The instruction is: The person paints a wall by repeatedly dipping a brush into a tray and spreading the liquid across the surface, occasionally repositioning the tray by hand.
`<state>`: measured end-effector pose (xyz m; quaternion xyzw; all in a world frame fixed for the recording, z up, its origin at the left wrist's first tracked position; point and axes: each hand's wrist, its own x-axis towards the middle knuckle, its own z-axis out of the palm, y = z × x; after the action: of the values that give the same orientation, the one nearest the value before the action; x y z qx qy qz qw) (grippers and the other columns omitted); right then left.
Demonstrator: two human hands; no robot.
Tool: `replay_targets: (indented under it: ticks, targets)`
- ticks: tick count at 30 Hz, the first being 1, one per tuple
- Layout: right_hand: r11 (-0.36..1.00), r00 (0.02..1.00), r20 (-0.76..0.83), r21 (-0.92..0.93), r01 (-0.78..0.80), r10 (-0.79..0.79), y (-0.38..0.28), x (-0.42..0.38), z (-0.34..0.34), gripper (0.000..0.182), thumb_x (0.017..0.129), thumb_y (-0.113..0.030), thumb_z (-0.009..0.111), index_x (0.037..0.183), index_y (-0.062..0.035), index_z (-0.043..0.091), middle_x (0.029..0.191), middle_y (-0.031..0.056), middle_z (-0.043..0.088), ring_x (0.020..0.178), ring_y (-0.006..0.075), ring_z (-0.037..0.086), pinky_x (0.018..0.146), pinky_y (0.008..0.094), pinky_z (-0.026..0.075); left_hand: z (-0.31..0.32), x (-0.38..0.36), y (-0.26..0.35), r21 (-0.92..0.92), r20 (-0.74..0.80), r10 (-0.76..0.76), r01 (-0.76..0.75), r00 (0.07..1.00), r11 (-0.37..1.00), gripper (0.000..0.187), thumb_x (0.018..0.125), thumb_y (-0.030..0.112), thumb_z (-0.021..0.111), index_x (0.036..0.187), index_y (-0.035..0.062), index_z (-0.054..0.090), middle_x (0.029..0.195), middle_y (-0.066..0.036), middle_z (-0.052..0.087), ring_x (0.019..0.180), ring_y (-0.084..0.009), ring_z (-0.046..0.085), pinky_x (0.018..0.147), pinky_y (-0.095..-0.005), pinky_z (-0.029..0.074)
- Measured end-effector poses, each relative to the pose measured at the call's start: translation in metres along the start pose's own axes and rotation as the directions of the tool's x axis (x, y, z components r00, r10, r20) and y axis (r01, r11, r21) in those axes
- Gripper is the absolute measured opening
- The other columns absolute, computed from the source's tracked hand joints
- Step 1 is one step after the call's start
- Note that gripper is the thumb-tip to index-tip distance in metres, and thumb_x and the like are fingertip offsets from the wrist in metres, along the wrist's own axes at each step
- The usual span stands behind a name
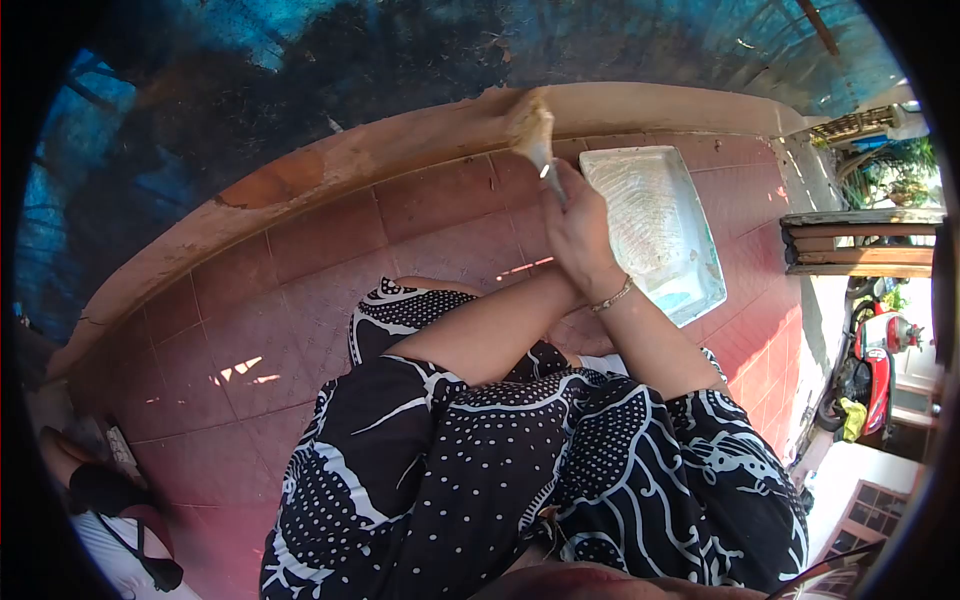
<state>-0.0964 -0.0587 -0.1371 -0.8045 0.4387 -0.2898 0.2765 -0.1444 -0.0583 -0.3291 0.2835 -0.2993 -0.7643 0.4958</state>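
My right hand [580, 228], with a beaded bracelet at the wrist, is closed around the handle of a paintbrush [533, 125]. Its bristles carry pale, cream-coloured paint and overlap the wall's lower ledge [440, 127] in this view. Just right of that hand, on the red tiles, lies a white paint tray [685, 215] with streaks of wet paint along its ribbed slope and a shallow well at the near end. My left forearm [490, 325] crosses beneath my right wrist, and the left hand is hidden behind it.
A wall [420, 60] with worn blue and dark paint curves across the top. Red floor tiles [330, 300] surround me. Another person [110, 510] is partly visible at lower left. A wooden bench-like piece [860, 245] and a red motorbike [878, 370] stand at right.
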Motion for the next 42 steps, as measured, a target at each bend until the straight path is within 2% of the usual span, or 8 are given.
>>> replay_targets:
  ticks: [4,12,15,21,23,31,37,42]
  targets:
    - [0.994,0.945,0.311,0.002,0.11,-0.106,-0.069,-0.008,0.025,0.03,0.082,-0.01,0.052,0.11,-0.0009,0.055,0.086,0.0233,0.059,0.08,0.0391,0.058,0.069,0.038,0.047,0.024,-0.024,0.047,0.921,-0.015,0.126,-0.035,0.992,0.387,0.063,0.071,0.041,0.067,0.123,0.0088,0.05,0.126,-0.012,0.049,0.118,-0.0219,0.045,0.098,-0.0335,0.037]
    - [0.978,0.894,0.422,-0.069,0.197,-0.15,-0.07,0.031,-0.004,0.022,0.081,-0.01,0.056,0.1,0.0007,0.059,0.077,0.0171,0.059,0.07,0.024,0.058,0.063,0.0324,0.045,0.035,-0.021,0.056,0.976,0.137,0.286,-0.179,0.949,0.127,0.061,0.072,0.044,0.065,0.125,0.0173,0.051,0.128,-0.007,0.05,0.121,-0.0234,0.044,0.098,-0.0373,0.038]
    - [0.999,0.931,0.361,0.036,0.034,-0.045,-0.031,0.037,-0.034,0.019,0.083,-0.011,0.058,0.096,0.003,0.06,0.071,0.0046,0.057,0.066,0.0077,0.046,0.06,0.0274,0.041,0.07,-0.047,0.144,0.992,-0.128,-0.29,0.124,0.948,-0.032,0.061,0.068,0.045,0.068,0.119,0.0128,0.056,0.126,-0.009,0.052,0.118,-0.0246,0.047,0.096,-0.0375,0.04]
    - [0.999,0.878,0.478,-0.037,-0.028,0.042,-0.032,0.047,-0.012,0.027,0.08,-0.016,0.063,0.103,-0.0025,0.063,0.085,0.0159,0.064,0.073,0.0204,0.06,0.068,0.0296,0.045,0.063,-0.025,0.104,0.984,0.166,-0.047,-0.162,0.985,0.077,0.066,0.067,0.04,0.069,0.113,-0.005,0.054,0.113,-0.021,0.057,0.103,-0.0273,0.058,0.086,-0.0374,0.047]
    - [0.987,0.886,0.44,0.124,0.097,-0.143,-0.04,0.05,0.029,0.028,0.08,-0.015,0.066,0.101,0.004,0.063,0.09,0.0101,0.067,0.082,0.0106,0.059,0.073,0.0233,0.047,0.05,-0.018,0.089,0.979,0.136,0.045,-0.141,0.99,0.15,0.066,0.067,0.04,0.068,0.113,-0.0052,0.053,0.112,-0.022,0.057,0.103,-0.0282,0.058,0.086,-0.0381,0.047]
    - [0.853,0.738,0.476,0.05,0.519,-0.477,-0.106,0.056,0.066,0.025,0.081,-0.017,0.064,0.101,-0.004,0.064,0.097,0.0166,0.063,0.083,0.0331,0.06,0.075,0.0347,0.048,0.041,-0.028,0.099,0.98,0.001,0.084,-0.018,0.997,0.2,0.063,0.069,0.039,0.067,0.11,-0.0061,0.051,0.108,-0.025,0.056,0.103,-0.0321,0.056,0.085,-0.0409,0.047]
    - [0.953,0.881,0.38,0.215,0.214,-0.283,-0.059,0.052,0.029,0.024,0.081,-0.012,0.063,0.101,0.0012,0.062,0.085,0.0131,0.064,0.072,0.0134,0.058,0.067,0.0247,0.046,0.027,-0.011,0.081,0.965,0.053,0.137,-0.086,0.989,0.249,0.061,0.07,0.038,0.066,0.108,-0.0068,0.05,0.105,-0.027,0.055,0.102,-0.035,0.055,0.084,-0.0431,0.047]
    - [0.933,0.925,0.28,0.323,0.16,-0.256,-0.061,0.034,0.033,0.021,0.08,-0.018,0.062,0.092,-0.0009,0.065,0.08,0.0168,0.063,0.066,0.0303,0.06,0.061,0.0319,0.046,0.06,-0.029,0.122,0.966,-0.137,0.062,0.12,0.989,0.229,0.06,0.067,0.031,0.069,0.103,-0.0094,0.045,0.101,-0.031,0.052,0.101,-0.043,0.053,0.082,-0.0448,0.048]
